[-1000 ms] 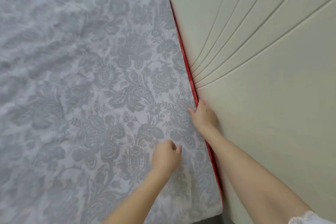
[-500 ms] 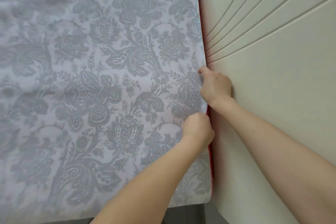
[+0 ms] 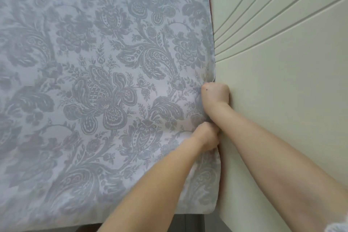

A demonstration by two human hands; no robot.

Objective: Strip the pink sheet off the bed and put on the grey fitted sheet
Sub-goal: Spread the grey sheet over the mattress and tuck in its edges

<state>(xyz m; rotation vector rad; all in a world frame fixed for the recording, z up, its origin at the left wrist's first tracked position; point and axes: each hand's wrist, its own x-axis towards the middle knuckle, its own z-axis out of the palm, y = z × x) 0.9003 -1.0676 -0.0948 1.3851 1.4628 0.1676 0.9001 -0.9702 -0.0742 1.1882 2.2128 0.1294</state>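
- Head view looks down on the grey fitted sheet (image 3: pixel 98 84), printed with a floral damask pattern, which lies spread flat over the mattress top, with its near corner pulled round the mattress corner
- Cream headboard (image 3: pixel 282 100), with grooves fanning across it, stands against the sheet's right edge
- Right hand (image 3: pixel 215 93) is bent at the knuckles at the seam between sheet and headboard, with its fingers down in the gap and hidden; I cannot tell whether it grips the cloth
- Left hand (image 3: pixel 206 135) sits just beside it, nearer the corner, curled at the sheet's edge; its fingers are hidden too, so its grip cannot be told
- Both bare forearms reach in from the bottom
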